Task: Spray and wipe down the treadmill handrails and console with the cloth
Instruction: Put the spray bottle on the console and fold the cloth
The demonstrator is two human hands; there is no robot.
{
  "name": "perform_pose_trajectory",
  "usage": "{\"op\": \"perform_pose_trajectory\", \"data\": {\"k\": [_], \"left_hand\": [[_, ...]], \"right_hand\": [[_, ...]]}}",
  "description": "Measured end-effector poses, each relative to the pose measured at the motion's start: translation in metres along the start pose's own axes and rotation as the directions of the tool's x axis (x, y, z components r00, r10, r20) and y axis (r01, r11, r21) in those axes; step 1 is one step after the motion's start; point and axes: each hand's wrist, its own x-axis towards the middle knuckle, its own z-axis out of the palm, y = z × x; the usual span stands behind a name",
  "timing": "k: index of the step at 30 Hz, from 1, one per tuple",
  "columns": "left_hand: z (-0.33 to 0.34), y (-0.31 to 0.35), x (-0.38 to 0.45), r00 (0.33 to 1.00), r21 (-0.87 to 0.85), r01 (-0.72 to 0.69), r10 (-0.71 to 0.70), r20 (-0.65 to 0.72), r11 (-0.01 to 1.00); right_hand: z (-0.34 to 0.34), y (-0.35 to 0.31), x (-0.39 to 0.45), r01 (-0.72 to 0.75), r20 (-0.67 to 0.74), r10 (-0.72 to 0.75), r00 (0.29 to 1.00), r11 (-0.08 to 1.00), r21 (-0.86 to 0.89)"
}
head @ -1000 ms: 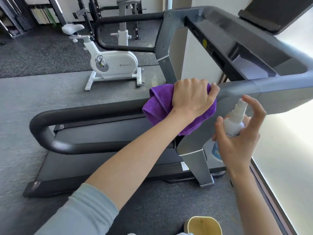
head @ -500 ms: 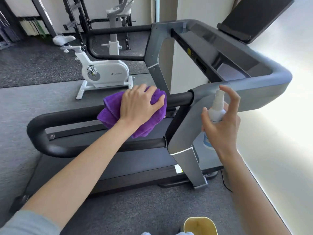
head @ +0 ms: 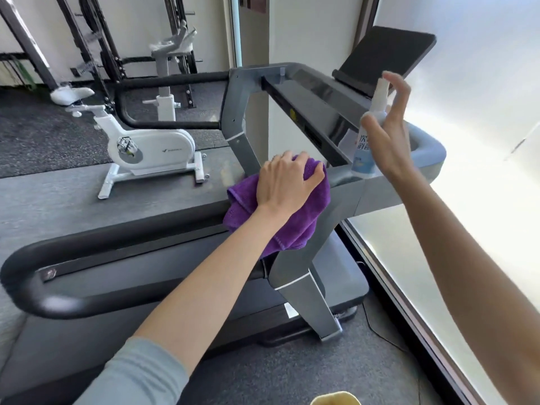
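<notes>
Left hand (head: 287,182) was palm-down on the purple cloth (head: 280,217), fingers curled over its far edge, pressing it onto the near handrail (head: 122,244) right where the black rail meets the grey upright (head: 304,276). Cloth was bunched, draped over the rail with its lower folds hanging toward 6 o'clock. Grey sleeve (head: 140,372) was pushed up the left forearm.

Right hand (head: 385,135) gripped a white spray bottle (head: 366,141) upright at about 2 o'clock from the cloth, thumb round the body, index finger raised above the nozzle; whether it touched the nozzle, could not tell. Bottle base sat level with the grey console frame (head: 426,147), just beside it; contact unclear. Nozzle direction not readable.

Console (head: 321,103) ran from 12 toward 2 o'clock, dark glossy panel, black tilted screen (head: 385,54) at its far end. Far handrail (head: 172,80) looped out at 11 o'clock. White exercise bike (head: 152,150) stood on the floor at 10 o'clock, well apart from the treadmill. Bright frosted window (head: 482,200) filled 3 o'clock.
</notes>
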Motion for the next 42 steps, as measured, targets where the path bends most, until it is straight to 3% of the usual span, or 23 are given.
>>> {"op": "perform_pose_trajectory", "data": {"k": [7, 11, 29, 33, 37, 39, 41, 42], "left_hand": [[0.006, 0.000, 0.001, 1.000, 0.015, -0.007, 0.007, -0.028, 1.000], [0.006, 0.001, 0.000, 0.999, 0.012, -0.005, 0.005, -0.032, 1.000], [0.007, -0.001, -0.003, 0.995, -0.005, -0.006, 0.006, -0.104, 1.000], [0.006, -0.003, -0.003, 0.993, -0.080, 0.035, -0.044, -0.114, 0.996], [-0.006, -0.007, -0.003, 0.993, -0.229, 0.088, -0.105, -0.061, 0.969], [-0.016, -0.009, -0.002, 0.990, -0.338, 0.111, -0.132, -0.040, 0.935], [-0.029, -0.009, -0.001, 0.986, -0.479, 0.123, -0.162, -0.041, 0.869], [-0.036, -0.008, 0.000, 0.983, -0.544, 0.126, -0.179, -0.045, 0.829]], "right_hand": [[-0.009, 0.034, 0.035, 0.086, 0.055, -0.081, 0.995, 0.991, -0.100], [-0.011, 0.052, 0.042, 0.103, 0.016, -0.102, 0.995, 0.982, -0.160], [-0.004, 0.075, 0.046, -0.051, 0.015, 0.057, 0.998, 0.962, -0.267], [-0.005, 0.062, 0.030, -0.090, -0.139, 0.050, 0.989, 0.949, -0.301], [-0.006, 0.026, -0.010, 0.005, -0.259, -0.103, 0.960, 0.935, -0.354], [0.002, 0.005, -0.037, 0.071, -0.170, -0.119, 0.978, 0.962, -0.265], [0.014, -0.015, -0.065, -0.002, 0.092, 0.009, 0.996, 0.997, -0.079], [0.018, -0.025, -0.079, -0.099, 0.254, 0.087, 0.963, 0.995, 0.032]]}}
